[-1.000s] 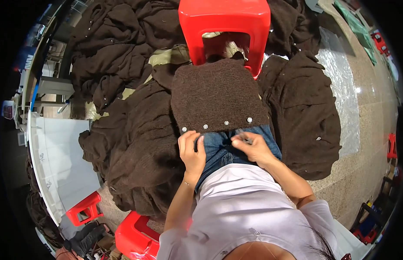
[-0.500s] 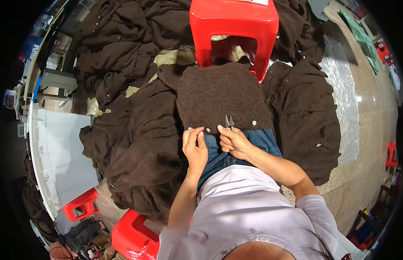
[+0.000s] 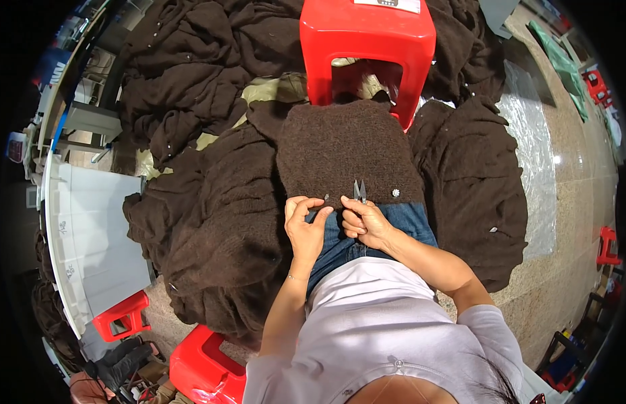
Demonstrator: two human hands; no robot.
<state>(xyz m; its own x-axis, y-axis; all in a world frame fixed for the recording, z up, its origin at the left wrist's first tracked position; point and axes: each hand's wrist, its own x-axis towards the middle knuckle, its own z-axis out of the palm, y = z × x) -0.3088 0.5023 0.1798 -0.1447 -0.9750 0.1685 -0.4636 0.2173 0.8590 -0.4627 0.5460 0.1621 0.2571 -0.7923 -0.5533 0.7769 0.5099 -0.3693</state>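
Note:
A dark brown knitted garment (image 3: 346, 145) lies folded over my lap, its near edge across my jeans. My left hand (image 3: 304, 225) pinches that edge between thumb and fingers, right beside a small shiny button (image 3: 327, 197). In my right hand (image 3: 368, 225) is a pair of thread snips (image 3: 360, 192), wrapped in the curled fingers with the blades pointing away from me over the knit. My right thumb tip touches the garment's edge. Farther right on the same edge sits a round sparkling button (image 3: 396, 192).
Heaps of brown knitwear lie at the left (image 3: 212, 222), the right (image 3: 471, 195) and the far left (image 3: 185, 74). A red stool (image 3: 367, 34) stands just ahead. Another red stool (image 3: 198, 370) is at the lower left, near a white plastic bin (image 3: 101, 236). Clear plastic sheeting (image 3: 532, 148) covers floor at the right.
My left thumb and fingers have shifted slightly right along the edge, and the button beside them has turned. The snips stay in my right hand, almost unmoved.

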